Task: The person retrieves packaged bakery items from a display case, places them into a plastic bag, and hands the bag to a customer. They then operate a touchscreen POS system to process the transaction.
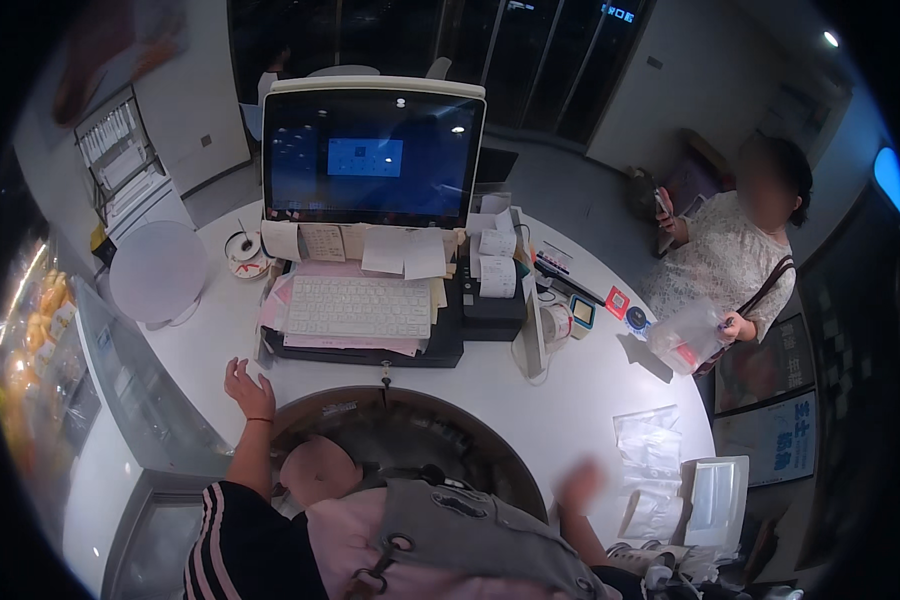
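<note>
My left hand (249, 391) rests on the white counter (225, 335) with its fingers apart and nothing in it. It lies just left of the black cash drawer (365, 352) under the white keyboard (360, 306). Lower right, my right hand (582, 487) is over the counter, its fingers smeared by blur. The thing nearest to it is a stack of clear plastic bags (650, 450), beside a white tray-like box (717, 500). A touchscreen till (370, 165) stands beyond the keyboard, its screen lit blue. Paper slips (403, 252) hang below the screen.
A receipt printer (492, 318) with printed slips stands right of the keyboard. Across the counter, a person (720, 250) holds a phone (664, 203) and a clear plastic bag (692, 335). A round white disc (158, 272) and a ribbon spool (247, 257) are at left.
</note>
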The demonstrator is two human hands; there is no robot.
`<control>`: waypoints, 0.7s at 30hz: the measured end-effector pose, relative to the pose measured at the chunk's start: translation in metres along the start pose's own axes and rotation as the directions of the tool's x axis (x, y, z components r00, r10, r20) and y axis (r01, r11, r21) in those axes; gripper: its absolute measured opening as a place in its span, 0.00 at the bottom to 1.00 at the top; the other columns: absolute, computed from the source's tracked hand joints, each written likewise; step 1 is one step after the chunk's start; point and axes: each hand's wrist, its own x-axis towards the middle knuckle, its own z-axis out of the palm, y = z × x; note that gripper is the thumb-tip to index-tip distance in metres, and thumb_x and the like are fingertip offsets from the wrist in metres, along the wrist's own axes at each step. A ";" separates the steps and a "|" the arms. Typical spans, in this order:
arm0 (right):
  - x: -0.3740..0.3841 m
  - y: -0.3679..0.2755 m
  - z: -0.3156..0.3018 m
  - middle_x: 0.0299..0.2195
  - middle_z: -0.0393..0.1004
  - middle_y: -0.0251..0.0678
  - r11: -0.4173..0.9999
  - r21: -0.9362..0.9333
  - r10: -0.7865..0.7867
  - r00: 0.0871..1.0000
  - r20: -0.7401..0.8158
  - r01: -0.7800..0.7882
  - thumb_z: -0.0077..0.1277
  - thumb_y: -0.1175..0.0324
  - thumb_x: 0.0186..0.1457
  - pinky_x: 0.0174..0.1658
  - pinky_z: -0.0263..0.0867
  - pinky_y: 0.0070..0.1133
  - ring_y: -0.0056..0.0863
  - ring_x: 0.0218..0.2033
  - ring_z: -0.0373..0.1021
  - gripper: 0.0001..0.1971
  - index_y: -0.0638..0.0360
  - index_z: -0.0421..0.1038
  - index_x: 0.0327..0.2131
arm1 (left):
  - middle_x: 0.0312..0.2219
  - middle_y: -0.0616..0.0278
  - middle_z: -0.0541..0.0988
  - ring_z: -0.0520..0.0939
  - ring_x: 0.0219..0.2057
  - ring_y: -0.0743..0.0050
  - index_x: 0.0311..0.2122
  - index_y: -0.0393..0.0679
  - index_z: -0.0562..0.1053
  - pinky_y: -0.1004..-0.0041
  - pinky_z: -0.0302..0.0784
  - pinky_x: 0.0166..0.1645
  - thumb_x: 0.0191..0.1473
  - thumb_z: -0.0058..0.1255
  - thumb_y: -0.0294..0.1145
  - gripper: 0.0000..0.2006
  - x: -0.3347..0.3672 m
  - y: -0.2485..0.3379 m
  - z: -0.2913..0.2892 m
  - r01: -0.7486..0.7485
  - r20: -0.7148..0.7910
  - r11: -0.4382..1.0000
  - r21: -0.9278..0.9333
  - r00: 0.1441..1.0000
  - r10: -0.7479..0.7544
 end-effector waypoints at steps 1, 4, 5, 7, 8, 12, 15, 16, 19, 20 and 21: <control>-0.002 -0.002 0.002 0.54 0.64 0.53 0.998 -0.041 0.042 0.999 0.029 -0.040 0.44 0.77 0.44 0.57 0.55 0.41 0.49 0.54 0.61 0.28 0.67 0.63 0.53 | 0.56 0.48 0.61 0.62 0.58 0.49 0.53 0.40 0.63 0.52 0.52 0.61 0.45 0.52 0.26 0.27 0.008 -0.021 -0.005 0.105 0.031 0.988 0.112 0.994 -0.109; -0.014 0.011 0.027 0.56 0.62 0.51 0.955 -0.190 0.236 0.971 0.027 -0.227 0.44 0.75 0.48 0.57 0.55 0.41 0.46 0.56 0.60 0.26 0.64 0.62 0.54 | 0.59 0.51 0.60 0.61 0.60 0.53 0.56 0.41 0.62 0.54 0.53 0.62 0.47 0.53 0.28 0.28 0.021 -0.055 -0.006 0.264 0.100 0.928 0.262 0.949 -0.298; -0.021 0.019 0.037 0.57 0.61 0.51 0.925 -0.242 0.304 0.952 0.011 -0.293 0.44 0.74 0.49 0.58 0.54 0.41 0.45 0.57 0.60 0.26 0.64 0.62 0.55 | 0.60 0.52 0.59 0.60 0.60 0.53 0.56 0.41 0.62 0.55 0.53 0.62 0.48 0.54 0.29 0.29 0.018 -0.064 -0.003 0.296 0.142 0.909 0.293 0.927 -0.348; -0.030 0.016 0.035 0.58 0.60 0.50 0.904 -0.250 0.370 0.927 0.059 -0.345 0.44 0.72 0.52 0.58 0.54 0.41 0.45 0.59 0.58 0.25 0.62 0.61 0.56 | 0.60 0.51 0.59 0.60 0.61 0.53 0.57 0.42 0.62 0.56 0.53 0.63 0.50 0.52 0.32 0.28 0.003 -0.094 0.008 0.280 0.248 0.907 0.315 0.898 -0.363; -0.030 0.020 0.034 0.59 0.59 0.50 0.887 -0.261 0.411 0.909 0.069 -0.381 0.43 0.71 0.53 0.58 0.54 0.41 0.45 0.59 0.58 0.25 0.61 0.60 0.57 | 0.60 0.51 0.59 0.60 0.61 0.54 0.57 0.42 0.62 0.56 0.53 0.63 0.50 0.51 0.33 0.27 -0.005 -0.102 0.015 0.281 0.282 0.902 0.328 0.882 -0.378; -0.011 -0.081 -0.040 0.61 0.56 0.49 0.858 -0.265 0.501 0.831 0.240 -0.440 0.41 0.63 0.58 0.60 0.51 0.43 0.46 0.62 0.53 0.26 0.59 0.57 0.59 | 0.60 0.52 0.61 0.59 0.62 0.56 0.57 0.44 0.64 0.56 0.51 0.64 0.52 0.49 0.37 0.26 -0.002 -0.112 0.015 0.234 0.329 0.894 0.383 0.869 -0.369; -0.014 -0.077 -0.046 0.63 0.52 0.47 0.861 -0.283 0.495 0.823 0.278 -0.422 0.39 0.58 0.60 0.61 0.49 0.45 0.46 0.64 0.49 0.27 0.58 0.55 0.61 | 0.60 0.53 0.61 0.59 0.62 0.57 0.57 0.45 0.64 0.56 0.50 0.65 0.53 0.48 0.38 0.26 -0.006 -0.113 0.019 0.225 0.354 0.903 0.366 0.863 -0.359; -0.016 -0.076 -0.045 0.64 0.51 0.47 0.865 -0.279 0.489 0.825 0.284 -0.417 0.39 0.57 0.61 0.61 0.48 0.45 0.46 0.64 0.48 0.28 0.58 0.55 0.61 | 0.60 0.54 0.61 0.59 0.62 0.58 0.57 0.46 0.64 0.56 0.50 0.65 0.53 0.48 0.38 0.26 -0.006 -0.116 0.018 0.223 0.357 0.904 0.363 0.863 -0.357; -0.015 -0.077 -0.044 0.65 0.48 0.47 0.880 -0.260 0.466 0.831 0.303 -0.399 0.38 0.55 0.61 0.62 0.47 0.45 0.47 0.65 0.46 0.29 0.57 0.52 0.63 | 0.61 0.53 0.60 0.59 0.63 0.58 0.57 0.46 0.64 0.56 0.49 0.65 0.53 0.47 0.39 0.26 -0.007 -0.118 0.020 0.238 0.357 0.896 0.375 0.855 -0.376; -0.019 -0.078 -0.045 0.65 0.48 0.47 0.883 -0.258 0.459 0.833 0.309 -0.392 0.38 0.55 0.61 0.62 0.46 0.45 0.47 0.65 0.46 0.29 0.57 0.51 0.63 | 0.61 0.53 0.60 0.59 0.63 0.58 0.57 0.46 0.64 0.56 0.49 0.65 0.53 0.47 0.39 0.26 -0.008 -0.120 0.020 0.238 0.357 0.894 0.381 0.853 -0.379; -0.018 -0.080 -0.046 0.65 0.47 0.46 0.883 -0.258 0.460 0.828 0.320 -0.391 0.38 0.55 0.61 0.63 0.46 0.45 0.47 0.66 0.45 0.30 0.57 0.50 0.63 | 0.61 0.53 0.60 0.58 0.63 0.57 0.58 0.46 0.64 0.56 0.49 0.65 0.53 0.46 0.39 0.26 -0.006 -0.118 0.021 0.242 0.359 0.894 0.377 0.851 -0.382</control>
